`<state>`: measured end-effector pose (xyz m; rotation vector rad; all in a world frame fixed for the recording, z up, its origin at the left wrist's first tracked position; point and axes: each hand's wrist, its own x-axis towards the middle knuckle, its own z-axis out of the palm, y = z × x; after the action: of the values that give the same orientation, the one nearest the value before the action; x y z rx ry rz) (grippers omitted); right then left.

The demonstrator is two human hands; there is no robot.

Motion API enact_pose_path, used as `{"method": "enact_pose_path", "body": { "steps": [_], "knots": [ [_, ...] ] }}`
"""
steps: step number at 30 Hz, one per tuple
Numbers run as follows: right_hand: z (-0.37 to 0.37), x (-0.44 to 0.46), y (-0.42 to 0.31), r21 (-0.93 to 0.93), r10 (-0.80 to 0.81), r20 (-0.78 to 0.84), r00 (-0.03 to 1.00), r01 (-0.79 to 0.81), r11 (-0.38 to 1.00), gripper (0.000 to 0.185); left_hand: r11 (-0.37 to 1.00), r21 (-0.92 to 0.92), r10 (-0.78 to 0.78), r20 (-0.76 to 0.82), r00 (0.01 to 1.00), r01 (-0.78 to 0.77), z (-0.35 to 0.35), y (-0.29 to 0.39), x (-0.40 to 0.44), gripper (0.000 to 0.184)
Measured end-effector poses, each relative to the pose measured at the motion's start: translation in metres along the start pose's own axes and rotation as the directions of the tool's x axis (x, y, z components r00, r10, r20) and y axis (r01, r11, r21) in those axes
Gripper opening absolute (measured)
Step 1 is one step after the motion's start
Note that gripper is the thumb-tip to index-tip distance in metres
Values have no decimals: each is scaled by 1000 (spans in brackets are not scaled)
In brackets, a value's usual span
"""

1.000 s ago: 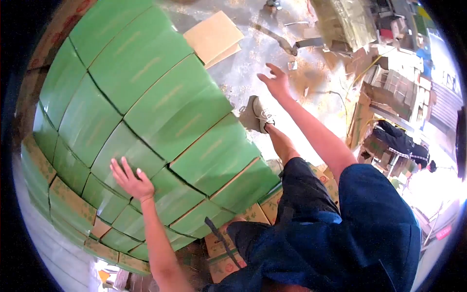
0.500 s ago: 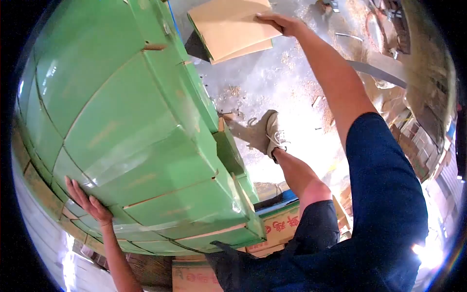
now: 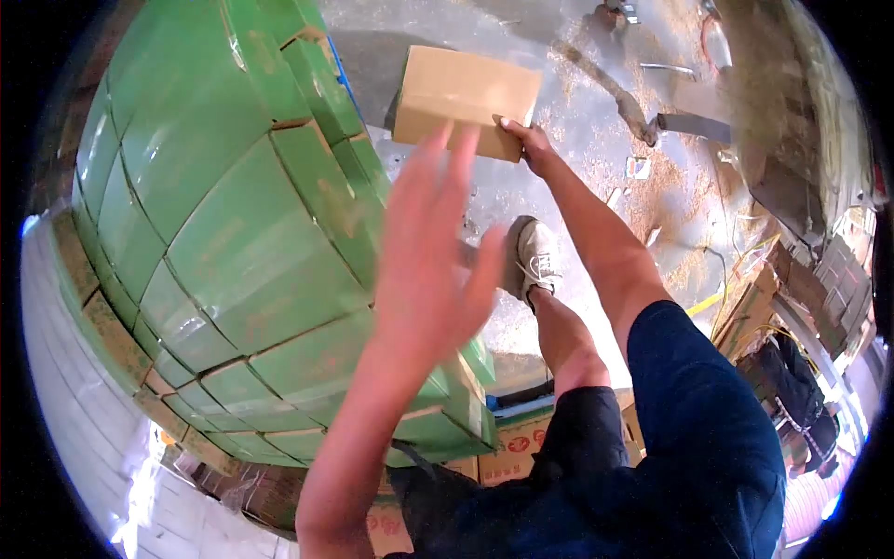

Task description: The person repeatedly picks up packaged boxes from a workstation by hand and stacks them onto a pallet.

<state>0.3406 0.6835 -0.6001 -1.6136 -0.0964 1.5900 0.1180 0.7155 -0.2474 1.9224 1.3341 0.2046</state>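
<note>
My right hand (image 3: 531,149) grips the lower right corner of a brown, seemingly flattened cardboard box (image 3: 466,88), thumb on its upper face. It is held out over the floor, beyond my foot. My left hand (image 3: 424,265) is raised in mid-view, blurred by motion, fingers stretched and apart with nothing in them. Its fingertips overlap the box's lower edge in view; I cannot tell whether they touch. On the left rises a large stack of green boxes (image 3: 251,252), packed tightly together, and the left forearm crosses in front of part of it.
Brown cartons with red print (image 3: 512,452) lie by my legs. My shoe (image 3: 535,256) stands on the grey concrete floor (image 3: 521,28), strewn with crumbs and scraps. To the right are a grey metal bar (image 3: 694,127), cardboard pieces (image 3: 750,303) and clutter.
My left hand has left the green stack and swung up and right toward the cardboard. My right hand has brought the cardboard lower and nearer, still holding it. The view has shifted slightly.
</note>
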Motion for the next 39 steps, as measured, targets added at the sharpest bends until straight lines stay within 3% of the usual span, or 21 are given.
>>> {"method": "enact_pose_path", "body": {
  "steps": [2,4,5,6,9,13,16,20,24,26,27,28,29,30,31,32,33,34,36,37,39],
  "knots": [
    [-7,-1,4,39,-10,-6,1000,10,999,77,977,-29,199,-254,947,-213,75,-26,69,83],
    [-3,1,-5,-46,65,2,998,-65,997,79,959,148,-184,-317,931,240,104,-61,138,92],
    [8,-21,-23,-44,51,-35,998,-52,998,76,922,51,-344,-352,870,385,121,-107,170,100],
    [8,-23,-18,-47,53,-32,998,-54,997,76,760,-141,-643,-302,704,634,137,-143,196,100],
    [2,-5,-14,7,14,56,998,-14,1000,68,542,-479,-809,-75,583,690,177,-250,244,109],
    [-4,12,8,71,4,89,996,-11,997,71,416,-624,-614,344,711,661,180,-260,228,99],
    [-5,8,8,129,35,151,988,-55,990,72,472,-542,-495,490,717,696,165,-244,217,94],
    [-19,-19,15,65,123,147,982,-133,989,72,509,-525,-495,470,731,682,169,-223,187,90],
    [-61,-52,72,127,189,216,958,-219,967,70,476,-353,-376,747,549,806,204,-236,146,78],
    [-79,-85,111,84,121,120,985,-131,988,71,488,-394,-389,701,598,779,208,-194,105,84],
    [-87,-113,110,-228,100,16,995,-94,969,79,640,-421,-342,593,729,643,252,-243,90,87],
    [-71,-151,88,-151,-52,-183,982,24,988,93,741,-321,-444,423,790,589,244,-209,66,91],
    [-64,-183,63,-138,105,-409,906,-175,975,100,804,-171,-531,226,817,570,234,-172,43,94],
    [-52,-227,12,-209,181,-416,891,-287,935,101,807,-20,-590,27,807,590,224,-135,19,98],
    [-78,-214,61,-84,-18,-300,954,-8,996,92,860,-218,-453,86,887,460,224,-129,-3,98],
    [-72,-249,30,-336,-19,-320,947,-95,937,81,768,-445,-434,168,885,461,211,-101,-24,94],
    [-85,-252,57,-364,-165,-274,948,56,930,69,726,-508,-398,237,886,463,194,-77,-40,91],
    [-87,-277,44,-253,-74,-312,947,-7,968,65,700,-381,-516,316,796,604,194,-74,-47,85],
    [-82,-345,-10,17,29,-387,922,-25,1000,57,462,-578,-493,463,737,673,163,-37,-66,75],
    [-79,-382,-41,162,42,-444,895,34,986,54,422,-665,-437,446,781,616,149,-25,-60,75],
    [-107,-398,-55,125,-23,-523,852,104,987,51,390,-772,-312,403,861,502,111,24,-35,76]
  ]
}}
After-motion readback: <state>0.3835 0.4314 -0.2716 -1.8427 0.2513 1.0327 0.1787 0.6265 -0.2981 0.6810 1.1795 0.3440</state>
